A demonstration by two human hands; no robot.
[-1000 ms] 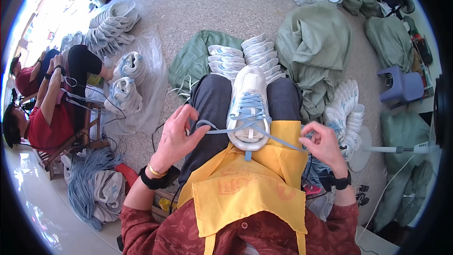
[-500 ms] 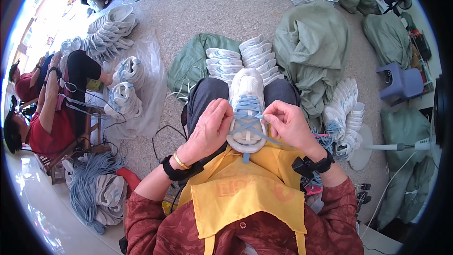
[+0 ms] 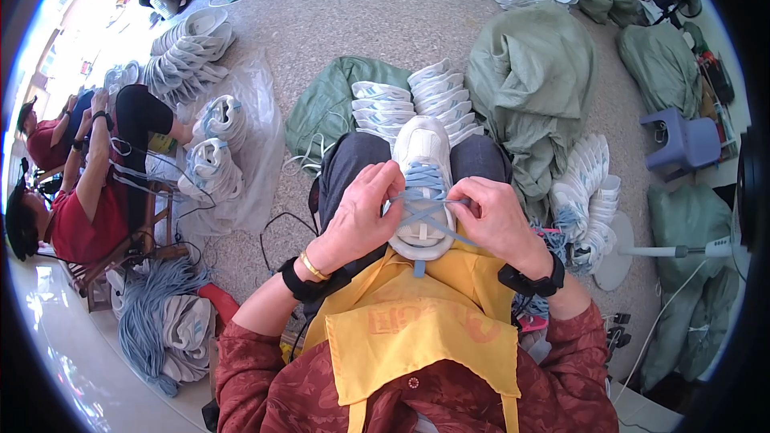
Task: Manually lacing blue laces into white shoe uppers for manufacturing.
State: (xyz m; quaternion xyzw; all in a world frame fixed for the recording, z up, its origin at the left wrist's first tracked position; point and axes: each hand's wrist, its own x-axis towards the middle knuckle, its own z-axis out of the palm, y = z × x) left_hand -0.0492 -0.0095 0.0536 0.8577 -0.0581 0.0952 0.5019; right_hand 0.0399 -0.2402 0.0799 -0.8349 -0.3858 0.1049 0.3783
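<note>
A white shoe upper (image 3: 422, 143) lies across my lap, its toe pointing away from me. A blue-grey shoelace (image 3: 423, 179) zigzags through its eyelets and crosses over the tongue. At the shoe's left side, my left hand (image 3: 361, 207) is closed, thumb and fingers pinched on the lace by the eyelet row. My right hand (image 3: 496, 218) pinches the lace at the right eyelet edge, and a loose length trails below it. The exact fingertip grip is partly hidden. A yellow apron (image 3: 425, 329) covers my lap just below the shoe's heel.
Stacked white uppers (image 3: 381, 104) stand beyond my knees. Green sacks (image 3: 529, 56) lie ahead and right. More laced uppers (image 3: 589, 184) sit at right, near a purple stool (image 3: 682, 140) and a fan stand (image 3: 658, 249). Blue laces (image 3: 152, 321) heap at left, near seated co-workers (image 3: 88, 208).
My left hand has shifted slightly up and right, closer to the shoe's centre. My right fingers have curled in a little at the lace. The shoe stays nearly in place.
</note>
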